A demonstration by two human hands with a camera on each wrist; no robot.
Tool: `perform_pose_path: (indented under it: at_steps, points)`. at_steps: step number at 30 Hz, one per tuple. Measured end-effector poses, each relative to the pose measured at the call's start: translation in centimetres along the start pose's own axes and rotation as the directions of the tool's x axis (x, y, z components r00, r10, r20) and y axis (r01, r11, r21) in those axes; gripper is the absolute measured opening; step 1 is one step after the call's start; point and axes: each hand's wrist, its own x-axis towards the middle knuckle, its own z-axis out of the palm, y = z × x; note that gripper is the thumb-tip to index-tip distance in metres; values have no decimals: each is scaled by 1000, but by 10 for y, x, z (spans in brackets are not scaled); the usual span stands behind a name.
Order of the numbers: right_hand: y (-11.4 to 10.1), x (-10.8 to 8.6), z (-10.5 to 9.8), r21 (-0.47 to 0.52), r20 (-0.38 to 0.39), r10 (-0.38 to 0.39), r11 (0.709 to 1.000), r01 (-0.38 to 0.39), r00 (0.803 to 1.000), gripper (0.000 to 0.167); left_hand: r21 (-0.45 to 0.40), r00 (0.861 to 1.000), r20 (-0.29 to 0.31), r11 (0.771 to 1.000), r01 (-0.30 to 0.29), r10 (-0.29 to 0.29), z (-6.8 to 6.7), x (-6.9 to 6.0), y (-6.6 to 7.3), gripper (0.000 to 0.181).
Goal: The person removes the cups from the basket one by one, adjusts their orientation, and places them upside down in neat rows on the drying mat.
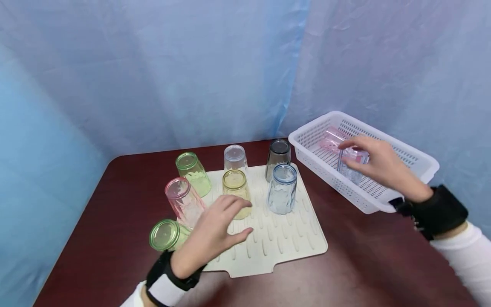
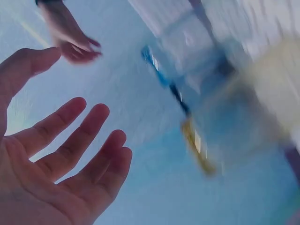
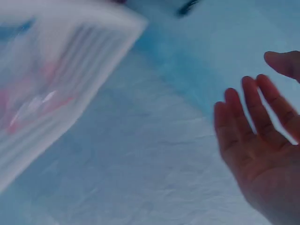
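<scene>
My left hand [image 1: 218, 228] hovers over the drying mat [image 1: 268, 243] with thumb and fingers spread. It is nearest the upside-down yellow glass [image 1: 233, 183], and nothing lies in its grasp. In the left wrist view its fingers [image 2: 93, 122] are apart and bare. Above the white basket [image 1: 330, 179] my right hand [image 1: 377, 162] is bent, thumb apart from fingers, close to a pale blue glass [image 1: 350, 174] lower in the basket. The right wrist view shows that palm [image 3: 262, 173] holding nothing. A pink glass [image 1: 330, 140] lies in the basket.
Upside down on the mat stand a blue glass [image 1: 283, 194], a dark grey glass [image 1: 278, 157], a clear glass [image 1: 235, 157], a green glass [image 1: 193, 175] and a pink glass [image 1: 185, 207]. Another green glass [image 1: 165, 235] is at the mat's front left, beside my left wrist.
</scene>
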Motion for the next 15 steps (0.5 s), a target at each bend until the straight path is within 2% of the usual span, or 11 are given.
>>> perform_pose_path:
  at_steps: [2, 4, 7, 10, 13, 15]
  points:
    - [30, 6, 0, -103, 89, -11, 995, 20, 996, 35, -50, 1000, 29, 999, 14, -12, 14, 3, 5, 44]
    - [57, 8, 6, -190, 207, -3, 981, 43, 978, 33, -92, 998, 57, 995, 26, -21, 28, 5, 9, 42]
    - [89, 5, 17, -276, 389, 9, 955, 107, 921, 35, -145, 996, 88, 989, 35, -22, 49, 7, 14, 39]
    - [109, -2, 26, -332, 519, 2, 922, 200, 854, 45, -173, 993, 114, 984, 44, -24, 66, 7, 18, 38]
    - [120, -8, 31, -378, 599, 1, 881, 283, 800, 57, -203, 990, 135, 977, 60, -33, 76, 8, 20, 37]
    - [126, -12, 33, -403, 629, -11, 850, 338, 777, 63, -237, 988, 150, 969, 77, -41, 81, 10, 21, 37]
